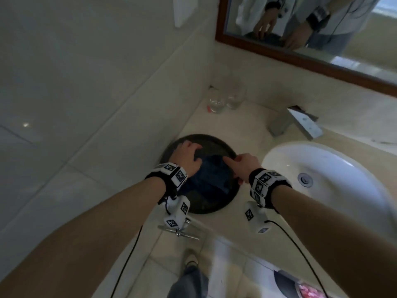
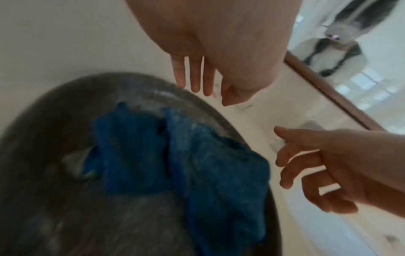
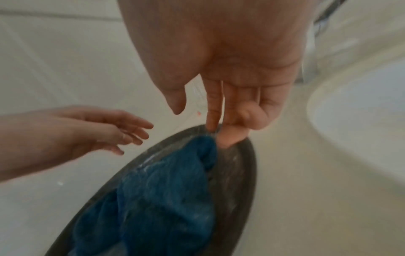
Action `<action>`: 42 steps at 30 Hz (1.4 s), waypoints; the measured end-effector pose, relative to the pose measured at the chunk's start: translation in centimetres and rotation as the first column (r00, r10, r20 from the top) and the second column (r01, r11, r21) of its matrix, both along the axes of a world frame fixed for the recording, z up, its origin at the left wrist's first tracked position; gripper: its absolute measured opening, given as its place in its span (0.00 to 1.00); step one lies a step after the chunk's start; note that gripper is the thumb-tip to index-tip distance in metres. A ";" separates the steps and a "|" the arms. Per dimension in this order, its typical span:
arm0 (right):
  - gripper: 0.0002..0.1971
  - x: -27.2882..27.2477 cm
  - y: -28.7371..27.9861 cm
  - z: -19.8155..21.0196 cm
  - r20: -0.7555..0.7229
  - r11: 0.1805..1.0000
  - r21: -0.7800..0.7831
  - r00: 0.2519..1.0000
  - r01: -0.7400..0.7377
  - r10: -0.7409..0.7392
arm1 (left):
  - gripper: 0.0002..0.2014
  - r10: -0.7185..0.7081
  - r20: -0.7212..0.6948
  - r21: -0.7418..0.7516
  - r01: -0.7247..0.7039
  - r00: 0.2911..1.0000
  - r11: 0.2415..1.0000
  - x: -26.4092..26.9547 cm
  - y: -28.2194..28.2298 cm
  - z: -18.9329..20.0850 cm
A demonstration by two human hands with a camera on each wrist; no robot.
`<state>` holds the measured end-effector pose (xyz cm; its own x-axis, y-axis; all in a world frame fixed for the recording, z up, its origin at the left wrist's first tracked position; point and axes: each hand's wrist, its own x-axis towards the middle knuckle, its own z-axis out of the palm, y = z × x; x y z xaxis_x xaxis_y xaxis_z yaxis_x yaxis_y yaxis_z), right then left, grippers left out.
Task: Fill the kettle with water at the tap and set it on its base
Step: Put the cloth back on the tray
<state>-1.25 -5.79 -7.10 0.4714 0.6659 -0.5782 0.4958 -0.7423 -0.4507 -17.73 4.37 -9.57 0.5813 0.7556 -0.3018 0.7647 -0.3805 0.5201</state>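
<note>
No kettle or base anywhere in view, so the task's thing can't be placed. Both hands are over a round dark tray (image 1: 217, 203) with a blue cloth (image 1: 206, 179) in it, near the desk's left edge by the wall. Left hand (image 1: 188, 157) has relaxed, spread fingers, holding nothing. Right hand (image 1: 242, 166) pinches the cloth's corner. 2 glasses (image 1: 225, 100) stand in the back corner; I'd guess dragging the cloth could shove the tray into them.

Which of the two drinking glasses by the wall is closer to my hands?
The left glass, nearer the side wall. It stands a little closer to the dark round tray than its neighbour, the right glass.
</note>
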 end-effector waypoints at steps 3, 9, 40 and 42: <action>0.29 2.7 -2.6 4.2 0.105 0.998 0.011 0.992 -0.064 0.062 | 0.21 -0.140 0.023 0.105 0.137 0.990 0.985 2.9 -1.0 4.5; 0.29 10.8 -12.0 13.5 0.276 0.985 0.169 0.958 0.035 -0.081 | 0.20 -0.419 0.044 0.308 0.387 0.907 0.869 14.7 -8.5 13.9; 0.44 23.6 -60.0 -0.9 0.255 0.966 -0.055 0.939 0.253 -0.231 | 0.13 -0.787 -0.376 0.321 0.865 0.489 0.385 43.4 -53.6 8.0; 0.46 23.5 -60.2 -1.7 0.255 0.965 -0.039 0.936 0.260 -0.242 | 0.13 -0.778 -0.419 0.301 0.879 0.469 0.368 43.0 -53.8 7.2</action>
<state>22.28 -65.98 -8.81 0.7512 0.4691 -0.4644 0.3776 -0.8825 -0.2805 25.27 -49.43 -2.41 0.9615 -0.0198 -0.2741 -0.0175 -0.9998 0.0108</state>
